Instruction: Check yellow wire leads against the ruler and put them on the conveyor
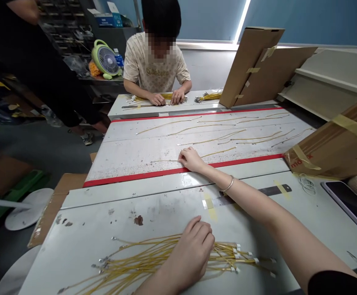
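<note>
My right hand (190, 159) reaches over the near red edge strip of the white belt. Its fingers are pinched on a thin yellow cable (218, 152), whose ends stick out to both sides. My left hand (196, 248) lies on a loose bundle of yellow cables (147, 258) on the near worktop. The left fingers are curled down around some of those cables, and their tips are partly hidden. White connectors show at the right ends of the bundle, and metal-looking terminals at the left ends.
More single cables lie spread along the belt (129, 151). Across it, a person (156, 65) handles yellow cables. Cardboard pieces (335, 143) stand at the right, near a phone (350, 205). A steel ruler (270, 190) is taped to the worktop. Another person stands at left.
</note>
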A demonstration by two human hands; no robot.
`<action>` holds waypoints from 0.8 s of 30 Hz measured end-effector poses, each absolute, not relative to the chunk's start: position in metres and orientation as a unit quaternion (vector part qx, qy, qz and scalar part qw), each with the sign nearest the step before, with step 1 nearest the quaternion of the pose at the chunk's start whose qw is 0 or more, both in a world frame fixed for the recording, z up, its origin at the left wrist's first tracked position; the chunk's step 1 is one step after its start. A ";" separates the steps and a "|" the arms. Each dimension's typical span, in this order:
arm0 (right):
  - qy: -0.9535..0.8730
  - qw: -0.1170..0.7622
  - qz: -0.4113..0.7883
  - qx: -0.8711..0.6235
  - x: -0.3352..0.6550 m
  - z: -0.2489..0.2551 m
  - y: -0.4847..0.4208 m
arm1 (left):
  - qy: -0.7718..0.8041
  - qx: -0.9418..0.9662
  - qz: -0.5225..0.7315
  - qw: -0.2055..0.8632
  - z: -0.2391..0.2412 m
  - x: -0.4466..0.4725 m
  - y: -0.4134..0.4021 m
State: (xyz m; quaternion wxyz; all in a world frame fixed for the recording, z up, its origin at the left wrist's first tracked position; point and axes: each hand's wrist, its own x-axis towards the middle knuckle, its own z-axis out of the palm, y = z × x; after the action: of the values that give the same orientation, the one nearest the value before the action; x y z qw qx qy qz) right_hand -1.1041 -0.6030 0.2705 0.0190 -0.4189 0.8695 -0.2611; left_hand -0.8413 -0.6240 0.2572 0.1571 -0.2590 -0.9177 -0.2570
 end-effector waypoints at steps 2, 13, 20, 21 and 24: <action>0.869 0.023 -0.267 -0.416 -1.104 0.272 -0.603 | -0.909 -0.242 -0.297 0.166 0.260 -0.842 -0.626; 0.679 0.386 -0.441 -0.442 -1.054 0.319 -0.495 | -0.836 -0.006 -0.534 0.125 0.274 -0.847 -0.636; 0.594 0.400 -0.622 -0.316 -0.994 0.295 -0.449 | -0.848 -0.006 -0.515 0.128 0.277 -0.853 -0.633; 0.586 0.388 -0.643 -0.305 -0.987 0.291 -0.452 | -0.847 -0.014 -0.515 0.130 0.277 -0.854 -0.632; 0.566 0.353 -0.687 -0.287 -0.971 0.287 -0.464 | -0.855 -0.044 -0.493 0.158 0.277 -0.857 -0.631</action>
State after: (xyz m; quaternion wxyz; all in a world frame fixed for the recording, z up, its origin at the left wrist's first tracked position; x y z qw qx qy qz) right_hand -0.9714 -0.4644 0.2867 0.3525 -0.2874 0.5664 -0.6872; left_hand -0.8573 -0.6307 0.2773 0.1577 -0.0440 -0.8545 -0.4930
